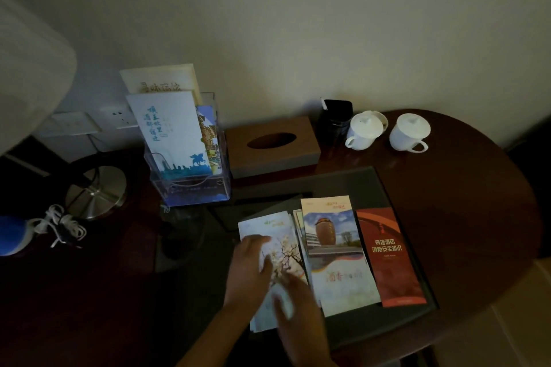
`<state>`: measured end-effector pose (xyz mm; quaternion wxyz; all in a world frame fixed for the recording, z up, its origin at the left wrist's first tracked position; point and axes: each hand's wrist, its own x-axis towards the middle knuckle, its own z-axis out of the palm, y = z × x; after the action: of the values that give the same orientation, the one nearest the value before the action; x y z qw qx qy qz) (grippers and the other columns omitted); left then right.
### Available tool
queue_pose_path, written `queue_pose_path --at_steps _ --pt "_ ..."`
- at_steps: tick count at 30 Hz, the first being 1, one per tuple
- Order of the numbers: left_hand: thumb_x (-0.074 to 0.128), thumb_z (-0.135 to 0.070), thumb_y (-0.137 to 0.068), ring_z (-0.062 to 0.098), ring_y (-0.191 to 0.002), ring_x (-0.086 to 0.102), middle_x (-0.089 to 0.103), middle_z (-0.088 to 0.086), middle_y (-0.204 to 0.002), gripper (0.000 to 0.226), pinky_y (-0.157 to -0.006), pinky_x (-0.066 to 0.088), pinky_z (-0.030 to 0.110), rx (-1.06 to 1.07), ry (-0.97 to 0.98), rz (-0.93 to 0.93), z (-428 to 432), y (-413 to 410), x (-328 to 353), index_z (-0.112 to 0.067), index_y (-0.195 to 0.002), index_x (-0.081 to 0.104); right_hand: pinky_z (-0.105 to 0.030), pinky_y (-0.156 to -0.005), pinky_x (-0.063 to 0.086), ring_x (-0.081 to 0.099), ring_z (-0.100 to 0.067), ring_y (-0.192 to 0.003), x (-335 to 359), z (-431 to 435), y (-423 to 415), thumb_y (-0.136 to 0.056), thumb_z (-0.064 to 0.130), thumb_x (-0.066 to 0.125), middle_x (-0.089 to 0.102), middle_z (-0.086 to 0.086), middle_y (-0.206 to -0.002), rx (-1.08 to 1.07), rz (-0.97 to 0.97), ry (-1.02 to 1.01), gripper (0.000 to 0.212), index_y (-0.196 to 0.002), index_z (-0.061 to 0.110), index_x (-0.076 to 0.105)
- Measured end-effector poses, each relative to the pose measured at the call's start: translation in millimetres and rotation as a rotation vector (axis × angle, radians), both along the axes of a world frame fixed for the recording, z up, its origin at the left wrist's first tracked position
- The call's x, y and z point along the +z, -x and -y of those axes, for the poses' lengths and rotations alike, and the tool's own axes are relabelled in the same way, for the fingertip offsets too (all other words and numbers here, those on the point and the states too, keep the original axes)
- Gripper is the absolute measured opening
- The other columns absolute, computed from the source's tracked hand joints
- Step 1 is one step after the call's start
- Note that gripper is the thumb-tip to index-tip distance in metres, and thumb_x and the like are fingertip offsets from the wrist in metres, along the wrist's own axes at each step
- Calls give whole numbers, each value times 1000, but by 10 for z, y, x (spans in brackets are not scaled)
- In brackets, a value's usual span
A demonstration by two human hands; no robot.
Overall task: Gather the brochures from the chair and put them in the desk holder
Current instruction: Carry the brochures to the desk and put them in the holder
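Several brochures lie fanned on a dark desk pad (396,325): a pale blossom brochure (283,235) at the left, a building brochure (337,256) in the middle, a red brochure (390,259) at the right. My left hand (250,271) rests flat on the blossom brochure, fingers spread. My right hand (298,313) lies over that brochure's lower part, thumb and fingers around its edge. The clear desk holder (190,185) stands at the back left with a white-and-blue brochure (170,134) and others upright in it. No chair is visible.
A brown tissue box (274,146) sits right of the holder. A black pen cup (335,122) and two white lidded cups (365,131) (410,132) stand at the back. A lamp base (95,188), a coiled white cable (59,226) and wall sockets (119,118) are at the left.
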<state>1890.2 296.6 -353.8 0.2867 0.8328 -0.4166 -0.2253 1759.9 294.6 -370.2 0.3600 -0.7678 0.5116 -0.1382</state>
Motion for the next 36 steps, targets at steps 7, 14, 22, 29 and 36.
queue_pose_path --at_steps 7,14,22,29,36 --pt "69 -52 -76 15 -86 60 61 2 -98 47 -64 41 21 19 -310 -214 611 623 -27 -15 -101 54 -40 -91 49 55 -25 -108 -92 1145 912 -83 32 67 59 -9 -115 -440 -283 -120 42 -118 13 53" --pt "70 -37 -81 13 -82 59 67 1 -97 24 -56 38 19 98 -397 -148 704 739 -178 -18 -89 58 -38 -80 54 61 -15 -87 -230 1260 946 -82 32 68 62 1 -93 -335 -246 -201 24 -99 20 57" --pt "69 -10 -82 19 -73 69 74 10 -88 7 -70 59 32 125 -153 -434 614 622 -134 -11 -88 73 -31 -73 50 61 -17 -88 -270 1195 964 -86 32 63 63 2 -98 -417 -118 -101 23 -106 21 58" --pt "73 -11 -80 -6 -61 66 72 -24 -66 23 -60 52 10 184 47 -512 16 -18 92 -34 -80 73 -37 -81 52 57 -20 -102 -162 943 936 -83 28 66 60 3 -107 -333 0 39 27 -109 27 57" --pt "78 -10 -76 19 -77 69 73 9 -89 20 -65 60 32 407 -229 -568 -643 -224 -179 -15 -92 68 -49 -109 35 32 -31 -137 -241 787 724 -64 52 78 33 -11 -149 -268 -252 -52 102 -145 17 26"
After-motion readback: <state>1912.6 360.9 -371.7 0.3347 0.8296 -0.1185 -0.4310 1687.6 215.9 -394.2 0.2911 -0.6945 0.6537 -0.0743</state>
